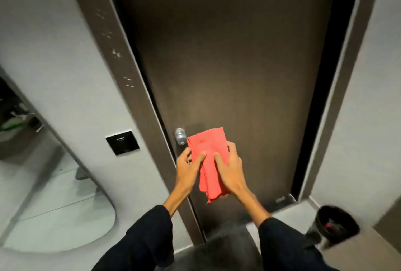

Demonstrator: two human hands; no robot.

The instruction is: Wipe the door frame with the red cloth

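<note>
A folded red cloth (209, 158) is held in front of the closed dark brown door (227, 64), just right of its silver knob (180, 136). My left hand (188, 167) grips the cloth's left edge with thumb on top. My right hand (229, 171) holds its right side, fingers spread over it. The dark door frame (112, 53) runs up the left of the door, with pale scuff marks along it; its right post (338, 88) stands at the far side. Neither hand touches the frame.
A black wall plate (122, 142) sits on the grey wall left of the frame. A curved mirror (54, 201) leans at lower left. A black bin (335, 225) stands on the floor at lower right.
</note>
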